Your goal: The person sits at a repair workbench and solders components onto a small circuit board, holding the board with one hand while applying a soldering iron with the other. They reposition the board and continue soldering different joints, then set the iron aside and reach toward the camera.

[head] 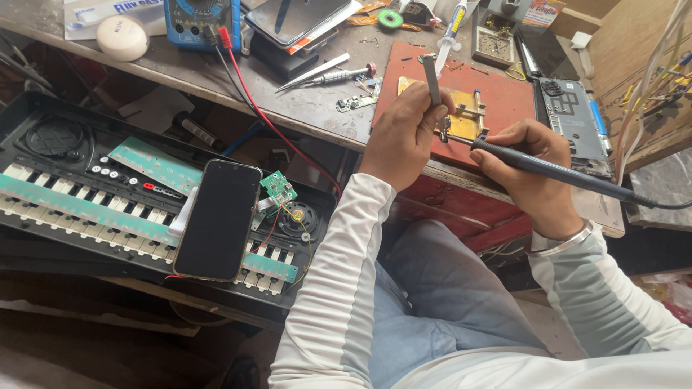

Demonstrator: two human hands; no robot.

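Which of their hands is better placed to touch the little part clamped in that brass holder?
Probably the right hand: it grips the soldering iron, whose tip already sits at the brass holder. The left hand holds tweezers upright, their upper end pointing away from it.

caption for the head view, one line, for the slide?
Left hand holds grey metal tweezers, right hand a dark soldering iron, over a brass-coloured board holder on a red mat.

A dark blue soldering iron (548,167), a red mat (497,94), a black phone (218,220).
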